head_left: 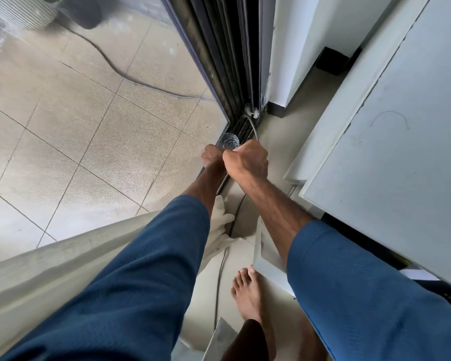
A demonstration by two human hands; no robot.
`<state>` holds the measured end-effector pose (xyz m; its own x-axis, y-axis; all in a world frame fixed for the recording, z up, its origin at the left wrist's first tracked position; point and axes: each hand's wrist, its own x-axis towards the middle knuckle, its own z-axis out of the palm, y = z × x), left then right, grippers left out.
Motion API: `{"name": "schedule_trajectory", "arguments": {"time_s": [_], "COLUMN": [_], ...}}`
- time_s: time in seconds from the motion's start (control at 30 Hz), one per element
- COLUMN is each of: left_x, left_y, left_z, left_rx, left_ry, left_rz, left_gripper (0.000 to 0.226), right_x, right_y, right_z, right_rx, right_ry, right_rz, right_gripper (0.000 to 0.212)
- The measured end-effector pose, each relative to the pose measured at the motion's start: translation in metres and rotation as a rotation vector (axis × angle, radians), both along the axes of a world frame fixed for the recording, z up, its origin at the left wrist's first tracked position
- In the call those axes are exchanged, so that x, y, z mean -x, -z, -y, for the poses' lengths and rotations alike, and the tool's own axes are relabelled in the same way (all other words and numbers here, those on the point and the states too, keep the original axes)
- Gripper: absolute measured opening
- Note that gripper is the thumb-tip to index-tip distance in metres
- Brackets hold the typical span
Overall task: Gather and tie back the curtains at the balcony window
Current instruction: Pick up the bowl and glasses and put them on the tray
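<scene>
I look down along both arms in blue sleeves. The pale curtain (37, 269) hangs bunched at the lower left, its hem (220, 222) lying by the door track. A thin grey tie cord (253, 128) runs from the foot of the dark sliding-door frame (227, 61) into my right hand (246, 161), which grips it in a fist. My left hand (211, 156) sits just left of it and touches it, with its fingers hidden. A clear round glass piece (228, 140) shows right beyond both hands.
Beyond the glass door lies a tiled balcony floor (76, 113) with a dark cable (110, 63) across it. A large white cabinet (401, 126) stands close on the right. My bare foot (246, 293) is on the beige floor, beside a cable running along the track.
</scene>
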<state>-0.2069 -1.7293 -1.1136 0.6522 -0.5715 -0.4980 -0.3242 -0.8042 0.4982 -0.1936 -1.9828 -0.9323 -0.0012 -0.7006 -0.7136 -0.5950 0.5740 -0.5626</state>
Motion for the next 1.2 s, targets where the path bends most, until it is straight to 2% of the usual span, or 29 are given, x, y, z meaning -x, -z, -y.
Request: {"name": "schedule_trajectory", "arguments": {"time_s": [0.03,0.07,0.1,0.13,0.17,0.23,0.3,0.37,0.47,0.57,0.7,0.83,0.9,0.97,1.03,1.13,1.2], "left_x": [-0.041,-0.081,-0.107,-0.118,-0.101,-0.099,-0.097,-0.100,-0.099,-0.088,-0.068,-0.034,-0.009,0.019,0.046,0.089,0.117], "left_y": [-0.037,-0.054,-0.087,-0.109,-0.117,-0.145,-0.175,-0.203,-0.267,-0.330,-0.430,-0.532,-0.586,-0.639,-0.683,-0.747,-0.781], "left_z": [0.071,0.131,0.199,0.252,0.244,0.235,0.216,0.209,0.210,0.208,0.198,0.184,0.178,0.175,0.173,0.170,0.167], "left_rx": [-0.032,-0.066,-0.068,-0.166,-0.254,-0.282,-0.257,-0.201,-0.184,-0.175,-0.167,-0.185,-0.164,-0.147,-0.129,-0.051,-0.004], "left_ry": [-0.113,-0.189,-0.223,-0.225,-0.189,-0.223,-0.266,-0.227,-0.124,0.039,0.235,0.361,0.393,0.453,0.526,0.686,0.781], "left_rz": [-0.157,-0.161,-0.057,0.029,-0.099,-0.124,-0.153,-0.080,0.006,0.029,0.062,0.036,0.012,-0.013,-0.043,-0.062,-0.065], "left_gripper": [0.050,0.044,0.034,0.028,0.026,0.025,0.017,0.022,0.022,0.033,0.030,0.028,0.029,0.038,0.039,0.048,0.050], "right_x": [0.000,-0.001,0.001,0.003,0.005,0.008,0.011,0.015,0.018,0.026,0.059,0.115,0.148,0.182,0.216,0.269,0.299], "right_y": [-0.002,-0.004,-0.007,-0.011,-0.017,-0.025,-0.038,-0.058,-0.103,-0.154,-0.241,-0.321,-0.375,-0.434,-0.481,-0.546,-0.578], "right_z": [0.001,0.001,0.000,-0.003,-0.006,-0.017,-0.029,-0.039,-0.047,-0.046,-0.043,-0.055,-0.057,-0.060,-0.070,-0.086,-0.096], "right_rx": [-0.010,-0.007,0.005,0.032,0.081,0.178,0.220,0.224,0.232,0.174,0.071,-0.047,-0.135,-0.220,-0.197,-0.114,-0.061], "right_ry": [-0.011,-0.022,-0.035,-0.068,-0.119,-0.205,-0.247,-0.279,-0.272,-0.134,0.038,0.037,0.156,0.314,0.362,0.428,0.481], "right_rz": [-0.006,-0.015,-0.029,-0.045,-0.070,-0.111,-0.077,-0.012,0.078,0.173,0.307,0.347,0.390,0.493,0.516,0.483,0.493], "right_gripper": [0.031,0.030,0.028,0.022,0.016,0.015,0.035,0.051,0.048,0.041,0.039,0.061,0.056,0.038,0.020,0.020,0.030]}}
